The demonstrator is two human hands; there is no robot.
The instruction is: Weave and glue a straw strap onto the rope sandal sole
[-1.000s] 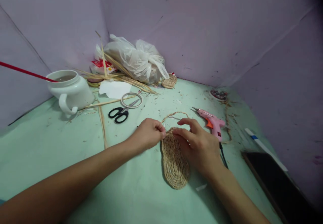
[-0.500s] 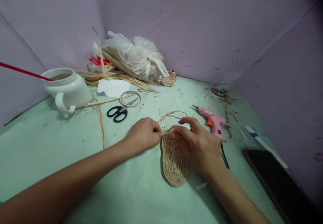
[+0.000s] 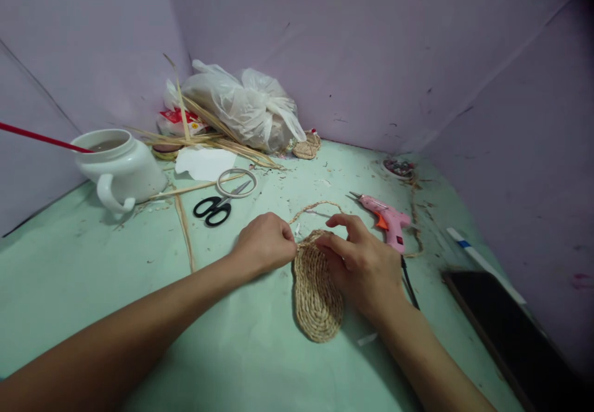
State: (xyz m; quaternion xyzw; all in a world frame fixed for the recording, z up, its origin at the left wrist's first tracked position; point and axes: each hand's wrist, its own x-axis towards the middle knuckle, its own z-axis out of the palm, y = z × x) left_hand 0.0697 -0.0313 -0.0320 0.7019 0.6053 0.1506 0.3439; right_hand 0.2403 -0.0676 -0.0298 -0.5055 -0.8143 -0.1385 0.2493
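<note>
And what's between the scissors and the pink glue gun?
An arch of braided cord, small scraps, and parts of the left hand and right hand lie between the scissors and the pink glue gun, as the head view shows.

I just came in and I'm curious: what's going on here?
Someone's left hand pinches a braided cord at the edge of a sole-shaped woven mat, while the right hand touches the mat near its top. More cord loops behind the hands. The glue gun and scissors lie nearby, untouched.
</note>
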